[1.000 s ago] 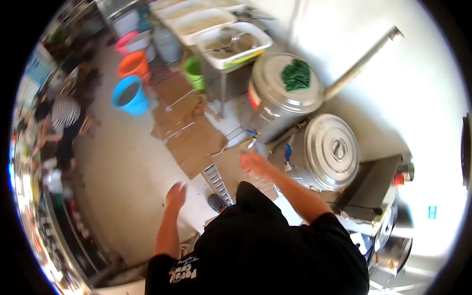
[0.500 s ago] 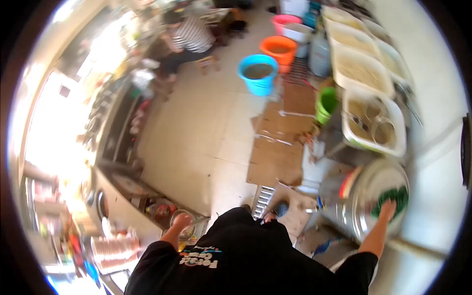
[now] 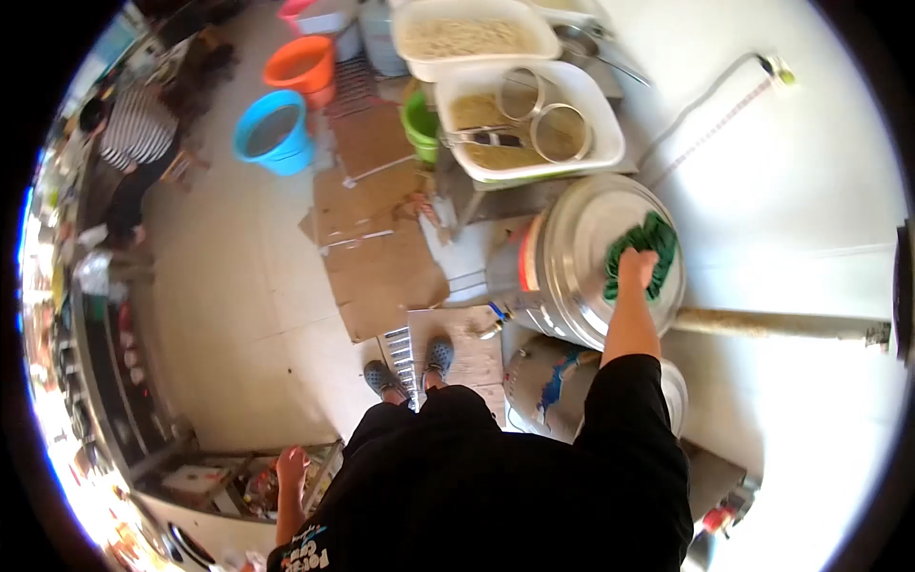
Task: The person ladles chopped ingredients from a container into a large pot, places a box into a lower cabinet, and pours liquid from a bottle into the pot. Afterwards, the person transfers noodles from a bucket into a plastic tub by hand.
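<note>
A crumpled green cloth (image 3: pixel 658 236) lies on the round metal lid (image 3: pixel 583 224) of a large steel drum. My right hand (image 3: pixel 639 267) is closed on the cloth, pressing it against the lid near its wall side. Down at my left side hangs my left hand (image 3: pixel 293 465), its fingers curled in and nothing visible in them. Below it is a low open shelf (image 3: pixel 224 481) with assorted small items.
White tubs (image 3: pixel 610 157) holding pale contents stand beyond the drum, one with strainers in it. Green, blue (image 3: pixel 286 157) and orange buckets sit around flattened cardboard (image 3: pixel 381 276). A second metal vessel (image 3: pixel 548 381) stands near my right. A person (image 3: pixel 138 133) in stripes sits far left.
My view has swung right, so the drum and tubs sit nearer the middle. My right hand still grips the green cloth on the lid. The left hand hangs lower at my side.
</note>
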Action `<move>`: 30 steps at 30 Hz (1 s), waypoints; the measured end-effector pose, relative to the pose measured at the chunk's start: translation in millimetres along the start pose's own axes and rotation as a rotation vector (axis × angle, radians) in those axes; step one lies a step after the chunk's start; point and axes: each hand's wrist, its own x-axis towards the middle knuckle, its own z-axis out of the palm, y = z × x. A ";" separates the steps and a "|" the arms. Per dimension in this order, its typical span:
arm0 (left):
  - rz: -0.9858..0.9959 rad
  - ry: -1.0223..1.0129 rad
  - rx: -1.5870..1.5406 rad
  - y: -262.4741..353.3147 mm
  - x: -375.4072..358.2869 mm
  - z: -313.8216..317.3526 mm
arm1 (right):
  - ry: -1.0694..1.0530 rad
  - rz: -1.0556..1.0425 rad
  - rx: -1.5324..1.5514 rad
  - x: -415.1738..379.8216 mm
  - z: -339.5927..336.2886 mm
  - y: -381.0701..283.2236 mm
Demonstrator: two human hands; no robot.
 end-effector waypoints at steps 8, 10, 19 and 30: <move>-0.047 -0.109 0.039 -27.3 48.9 9.3 | 0.080 -0.072 0.395 37.3 -59.7 20.3; -0.004 -0.233 0.186 -26.0 66.4 17.1 | 0.035 0.006 0.465 53.0 -80.8 27.4; -0.002 -0.160 0.117 23.7 55.7 59.5 | -0.125 0.126 0.897 48.1 -148.1 29.6; -0.020 -0.088 0.105 26.8 44.5 43.0 | 0.001 -0.063 0.840 26.0 -79.3 27.3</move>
